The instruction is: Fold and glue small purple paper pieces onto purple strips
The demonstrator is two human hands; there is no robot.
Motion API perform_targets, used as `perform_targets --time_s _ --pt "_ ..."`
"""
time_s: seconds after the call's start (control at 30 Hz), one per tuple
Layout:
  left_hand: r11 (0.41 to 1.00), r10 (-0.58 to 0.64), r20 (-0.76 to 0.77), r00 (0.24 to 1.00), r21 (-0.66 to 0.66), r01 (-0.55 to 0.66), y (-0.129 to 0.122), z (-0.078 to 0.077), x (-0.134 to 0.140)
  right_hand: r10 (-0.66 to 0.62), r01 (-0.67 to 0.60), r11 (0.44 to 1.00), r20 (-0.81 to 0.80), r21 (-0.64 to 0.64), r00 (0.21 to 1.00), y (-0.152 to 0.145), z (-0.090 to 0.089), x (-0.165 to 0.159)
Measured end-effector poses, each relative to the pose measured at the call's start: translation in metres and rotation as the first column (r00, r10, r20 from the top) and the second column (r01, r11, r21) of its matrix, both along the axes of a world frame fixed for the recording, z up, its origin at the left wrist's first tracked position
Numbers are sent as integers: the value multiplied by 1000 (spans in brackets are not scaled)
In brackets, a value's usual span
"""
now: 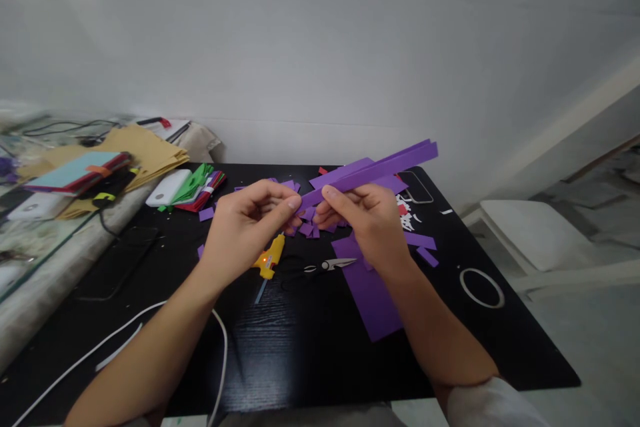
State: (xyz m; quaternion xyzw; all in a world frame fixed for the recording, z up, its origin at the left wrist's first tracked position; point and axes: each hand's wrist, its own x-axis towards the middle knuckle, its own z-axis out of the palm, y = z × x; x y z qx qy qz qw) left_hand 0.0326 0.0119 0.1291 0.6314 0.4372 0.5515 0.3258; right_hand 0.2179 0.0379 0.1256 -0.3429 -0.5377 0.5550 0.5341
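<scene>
Two pinches: left hand (250,230) at the near end of a doubled purple foam strip (385,169) above the worktop (280,360), right hand (373,223) farther along, toward the far-right corner; likely light, bendy, best held by its edges.

The long, narrow strip of purple sheet material (387,167) is solid in colour, matching the flat rectangular purple sheet (373,307). The black flat-topped bench (280,360) shows fine wood-grain streaks. The pistol-shaped yellow plastic glue gun (273,255) bears an orange spot. The pointed metal scissors (340,264) have silver blades. The smooth wall (320,60) is pale grey with faint lines.
</scene>
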Motion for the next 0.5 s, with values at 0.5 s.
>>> perform_targets --time_s 0.5 --pt "996 46 -117 992 78 -37 -1 -4 1 94 -94 996 19 3 995 1 -3 -3"
